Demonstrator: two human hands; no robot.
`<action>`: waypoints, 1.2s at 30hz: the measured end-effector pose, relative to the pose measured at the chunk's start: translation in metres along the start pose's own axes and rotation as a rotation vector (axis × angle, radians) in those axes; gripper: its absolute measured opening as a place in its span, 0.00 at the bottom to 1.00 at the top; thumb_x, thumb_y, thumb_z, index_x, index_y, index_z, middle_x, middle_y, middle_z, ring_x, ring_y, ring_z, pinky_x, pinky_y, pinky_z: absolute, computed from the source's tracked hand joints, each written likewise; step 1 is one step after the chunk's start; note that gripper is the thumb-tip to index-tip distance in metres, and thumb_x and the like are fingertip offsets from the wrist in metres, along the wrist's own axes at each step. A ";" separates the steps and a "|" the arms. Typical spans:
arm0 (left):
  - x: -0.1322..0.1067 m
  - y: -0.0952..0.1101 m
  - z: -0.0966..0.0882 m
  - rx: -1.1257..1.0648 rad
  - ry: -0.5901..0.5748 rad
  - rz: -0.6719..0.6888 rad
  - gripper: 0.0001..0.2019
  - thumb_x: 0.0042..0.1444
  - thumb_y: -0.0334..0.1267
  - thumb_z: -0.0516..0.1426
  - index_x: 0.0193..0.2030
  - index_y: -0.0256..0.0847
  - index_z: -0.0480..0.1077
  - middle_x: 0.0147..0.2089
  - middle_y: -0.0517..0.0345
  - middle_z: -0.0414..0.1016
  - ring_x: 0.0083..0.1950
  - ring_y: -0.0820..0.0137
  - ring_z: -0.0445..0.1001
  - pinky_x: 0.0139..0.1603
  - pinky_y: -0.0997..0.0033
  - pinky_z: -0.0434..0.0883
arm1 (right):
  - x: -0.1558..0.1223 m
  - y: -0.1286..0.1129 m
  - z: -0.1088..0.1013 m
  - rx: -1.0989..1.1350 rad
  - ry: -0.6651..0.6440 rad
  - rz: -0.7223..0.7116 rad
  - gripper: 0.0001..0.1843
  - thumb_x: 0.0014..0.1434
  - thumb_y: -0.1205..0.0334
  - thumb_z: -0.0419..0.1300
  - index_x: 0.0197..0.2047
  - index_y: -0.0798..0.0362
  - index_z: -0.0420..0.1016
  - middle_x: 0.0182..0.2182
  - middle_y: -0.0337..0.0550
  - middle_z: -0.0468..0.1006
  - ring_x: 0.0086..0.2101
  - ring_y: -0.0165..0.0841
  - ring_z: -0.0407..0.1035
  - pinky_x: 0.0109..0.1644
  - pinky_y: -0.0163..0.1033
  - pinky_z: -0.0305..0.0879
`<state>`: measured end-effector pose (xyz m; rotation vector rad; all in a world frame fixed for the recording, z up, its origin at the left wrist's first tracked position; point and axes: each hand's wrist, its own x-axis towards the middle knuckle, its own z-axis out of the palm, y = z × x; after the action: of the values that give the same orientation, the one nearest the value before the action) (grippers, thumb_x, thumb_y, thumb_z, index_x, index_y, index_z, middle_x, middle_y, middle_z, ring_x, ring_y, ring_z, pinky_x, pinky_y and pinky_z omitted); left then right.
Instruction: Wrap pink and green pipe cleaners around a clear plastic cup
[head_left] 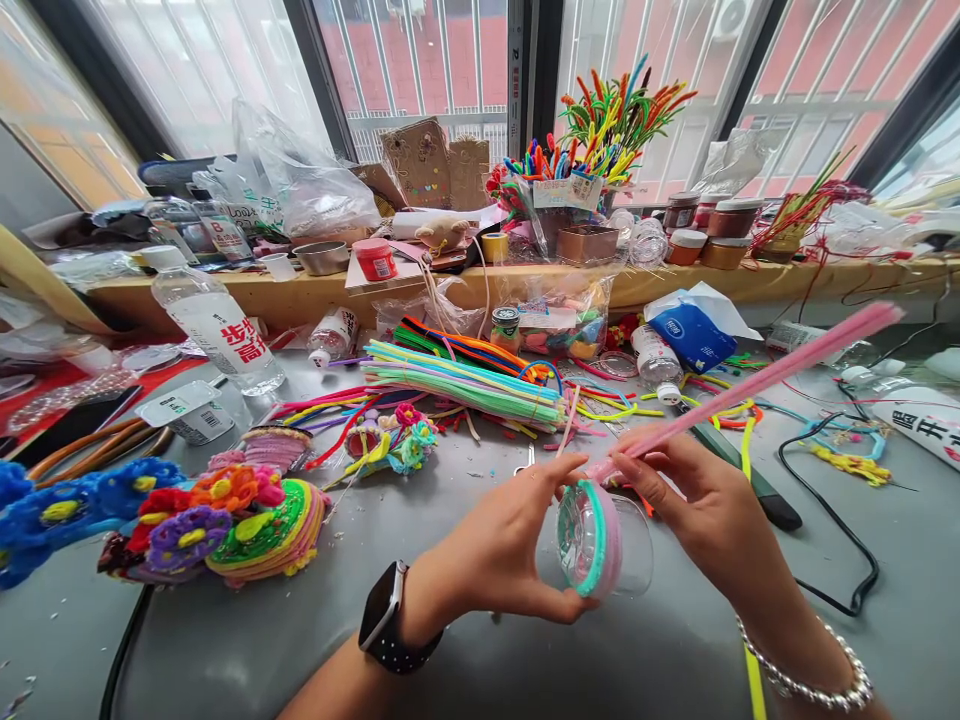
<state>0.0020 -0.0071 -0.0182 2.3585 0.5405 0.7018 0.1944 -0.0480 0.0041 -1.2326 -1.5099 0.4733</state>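
Note:
My left hand [501, 545] grips a clear plastic cup [636, 552] lying on its side in the air, thumb below and fingers above. Around the cup, close to its near end, run a mint-green band [598, 540] and a pink band [613, 545] of fuzzy pipe cleaner. My right hand [697, 490] pinches a few long pink pipe cleaners [787, 372] at the cup's upper side; their free ends slant up to the right. Behind my hands lies a bundle of pastel pipe cleaners [465, 385].
Pipe-cleaner flowers [187, 535] and a striped piece stand at left, near a tall water bottle [225, 325]. A blue tissue pack [694, 330] sits at the back right. A black cable [862, 560] loops over the grey table [300, 640]. Jars [731, 220] line the wooden ledge.

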 end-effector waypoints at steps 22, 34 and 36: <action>0.002 0.006 0.002 0.065 0.248 0.000 0.40 0.41 0.33 0.62 0.61 0.46 0.47 0.56 0.48 0.61 0.56 0.60 0.64 0.52 0.59 0.70 | -0.010 -0.013 -0.003 -0.200 0.038 -0.592 0.13 0.51 0.76 0.60 0.39 0.53 0.74 0.34 0.42 0.80 0.38 0.33 0.73 0.42 0.39 0.70; 0.005 0.007 -0.002 -0.011 0.279 -0.075 0.37 0.41 0.36 0.62 0.59 0.44 0.51 0.56 0.47 0.62 0.55 0.59 0.65 0.49 0.61 0.71 | -0.011 -0.016 0.005 -0.327 0.077 -0.695 0.17 0.49 0.72 0.59 0.44 0.52 0.73 0.34 0.44 0.82 0.39 0.38 0.75 0.42 0.45 0.74; 0.004 0.008 -0.002 -0.019 0.292 -0.094 0.37 0.41 0.36 0.62 0.59 0.44 0.52 0.57 0.46 0.62 0.56 0.58 0.65 0.49 0.61 0.71 | -0.013 -0.016 0.005 -0.345 0.087 -0.713 0.17 0.48 0.73 0.60 0.43 0.52 0.74 0.34 0.43 0.82 0.39 0.38 0.75 0.42 0.44 0.74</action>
<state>0.0055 -0.0094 -0.0103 2.2094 0.7604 1.0097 0.1814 -0.0634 0.0089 -0.8590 -1.8714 -0.3180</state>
